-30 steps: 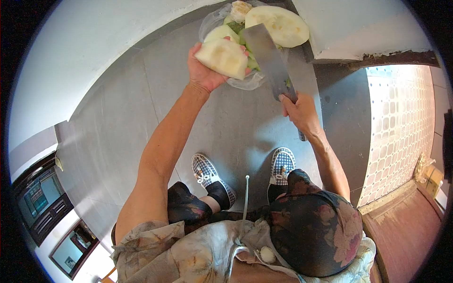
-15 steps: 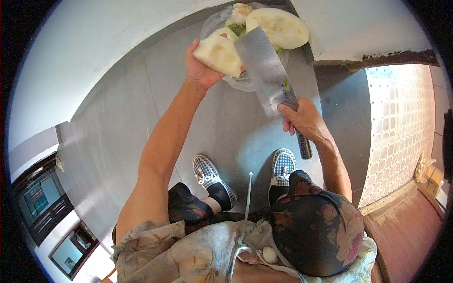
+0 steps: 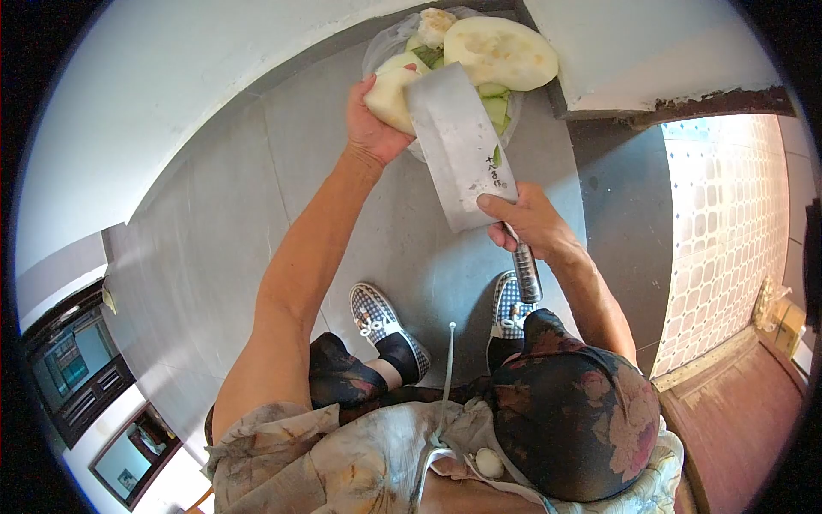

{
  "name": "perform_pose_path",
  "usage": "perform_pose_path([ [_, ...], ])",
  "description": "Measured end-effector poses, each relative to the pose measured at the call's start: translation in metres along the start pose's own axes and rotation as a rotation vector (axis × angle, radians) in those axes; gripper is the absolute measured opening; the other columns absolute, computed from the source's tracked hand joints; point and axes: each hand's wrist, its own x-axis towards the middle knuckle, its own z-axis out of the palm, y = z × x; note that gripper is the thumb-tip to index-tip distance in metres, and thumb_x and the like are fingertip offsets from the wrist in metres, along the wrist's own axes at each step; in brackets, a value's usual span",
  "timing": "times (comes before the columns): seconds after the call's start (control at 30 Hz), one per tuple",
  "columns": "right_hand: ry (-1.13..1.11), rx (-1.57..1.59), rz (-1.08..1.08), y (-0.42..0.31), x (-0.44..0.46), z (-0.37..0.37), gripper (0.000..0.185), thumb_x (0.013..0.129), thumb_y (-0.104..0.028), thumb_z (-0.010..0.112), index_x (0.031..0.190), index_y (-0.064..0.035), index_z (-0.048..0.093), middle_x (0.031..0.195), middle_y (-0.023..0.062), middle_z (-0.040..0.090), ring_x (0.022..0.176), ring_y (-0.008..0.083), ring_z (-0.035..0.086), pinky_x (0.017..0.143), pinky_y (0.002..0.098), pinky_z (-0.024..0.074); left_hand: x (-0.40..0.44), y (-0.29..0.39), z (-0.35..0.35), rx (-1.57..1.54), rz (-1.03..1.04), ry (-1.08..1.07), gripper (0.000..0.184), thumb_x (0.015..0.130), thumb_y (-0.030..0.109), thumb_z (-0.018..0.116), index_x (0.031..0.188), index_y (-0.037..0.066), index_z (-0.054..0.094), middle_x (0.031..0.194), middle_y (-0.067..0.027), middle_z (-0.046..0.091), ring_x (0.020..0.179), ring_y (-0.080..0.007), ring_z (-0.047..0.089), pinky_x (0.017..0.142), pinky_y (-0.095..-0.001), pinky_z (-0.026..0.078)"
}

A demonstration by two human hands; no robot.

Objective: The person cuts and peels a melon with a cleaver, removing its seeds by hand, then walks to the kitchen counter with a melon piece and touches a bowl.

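My left hand is wrapped round a pale, peeled piece of melon. In my right hand is a broad cleaver, its blade tilted up and partly covering that piece; a bit of green peel sticks to the steel near dark lettering. Whether the edge touches the flesh is hidden. Just beyond the blade lies a large cut melon half, cut face up. Beneath both pieces a clear plastic bag holds green peelings and a lump of pale pith.
Grey floor tiles stretch below my arms. A white wall curves along the far left, with a wall corner at the upper right. My two checked shoes stand on the floor. Patterned tiles and a brown board are at the right.
The cleaver has swung left and turned its flat face up, now covering part of the held piece. My left hand has shifted slightly right, and more green peelings show.
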Motion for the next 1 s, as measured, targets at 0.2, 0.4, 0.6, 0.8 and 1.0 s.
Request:
perform_pose_path([
  [0.2,0.099,-0.047,-0.004,0.006,0.0,-0.002,0.024,0.089,-0.023,0.06,0.088,0.0008,0.058,0.054,0.0033,0.055,0.039,0.008,0.046,0.035,0.023,0.0347,0.004,-0.003,-0.008,0.031,0.094,0.053,0.058,0.082,0.048,0.048,0.125,0.009,0.051,0.125,-0.018,0.052,0.117,-0.0338,0.049,0.1,-0.0546,0.037],
  [0.4,0.19,-0.112,0.014,0.005,-0.003,-0.01,0.024,0.088,-0.024,0.058,0.086,-0.0005,0.06,0.054,0.004,0.056,0.04,0.0082,0.047,0.037,0.0244,0.037,0.003,0.002,-0.006,-0.039,0.064,0.004,0.054,0.084,0.051,0.046,0.124,0.015,0.046,0.118,-0.0219,0.052,0.113,-0.0395,0.049,0.09,-0.0645,0.039],
  [0.6,0.082,-0.167,-0.043,-0.009,-0.021,0.002,0.026,0.089,-0.026,0.058,0.083,-0.0009,0.059,0.053,0.0039,0.057,0.04,0.0088,0.049,0.038,0.025,0.0382,0.004,-0.002,0.0,-0.107,0.118,0.068,0.054,0.084,0.053,0.048,0.12,0.012,0.05,0.118,-0.019,0.053,0.111,-0.0353,0.051,0.094,-0.0584,0.039],
  [0.8,0.086,-0.273,-0.082,0.002,-0.02,0.008,0.027,0.089,-0.027,0.058,0.081,-0.0007,0.059,0.052,0.0029,0.057,0.041,0.009,0.05,0.039,0.0267,0.0395,0.01,-0.003,0.002,-0.139,0.198,0.168,0.048,0.082,0.052,0.057,0.109,0.012,0.055,0.112,-0.0142,0.055,0.104,-0.0293,0.054,0.095,-0.0514,0.042],
  [1.0,0.085,-0.304,-0.11,0.001,-0.019,0.01,0.028,0.09,-0.028,0.057,0.081,-0.0008,0.059,0.051,0.003,0.057,0.041,0.0093,0.05,0.041,0.0265,0.0407,0.011,-0.004,0.005,-0.116,0.255,0.258,0.043,0.083,0.05,0.06,0.102,0.011,0.056,0.109,-0.0135,0.056,0.096,-0.0279,0.055,0.092,-0.0477,0.046],
])
